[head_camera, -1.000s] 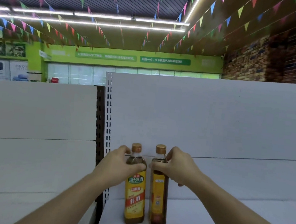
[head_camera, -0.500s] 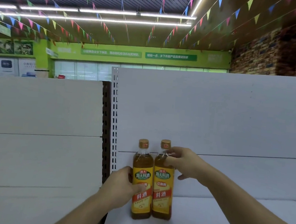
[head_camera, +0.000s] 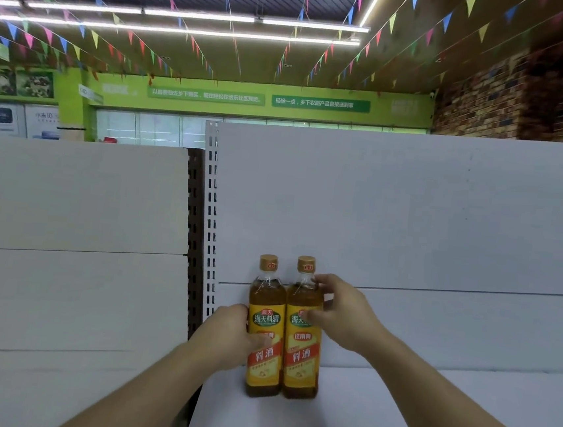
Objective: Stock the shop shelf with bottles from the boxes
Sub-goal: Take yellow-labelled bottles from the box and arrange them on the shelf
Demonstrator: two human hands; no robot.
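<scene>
Two tall bottles of amber cooking wine with gold caps and yellow-red labels stand upright, touching side by side, on the white shelf close to its back panel. My left hand grips the left bottle at label height, thumb across the front. My right hand holds the right bottle at its shoulder, with fingers near the neck and thumb on the label. Both labels face me. No boxes are in view.
The white back panel rises behind the bottles. A slotted upright post stands just left of them at the shelf's left end. A lower white shelving unit lies further left. Bare shelf surface stretches to the right.
My left hand slid down from the left bottle's shoulder to its label. The right bottle was turned so its front label faces me, and both bottles now stand closer together.
</scene>
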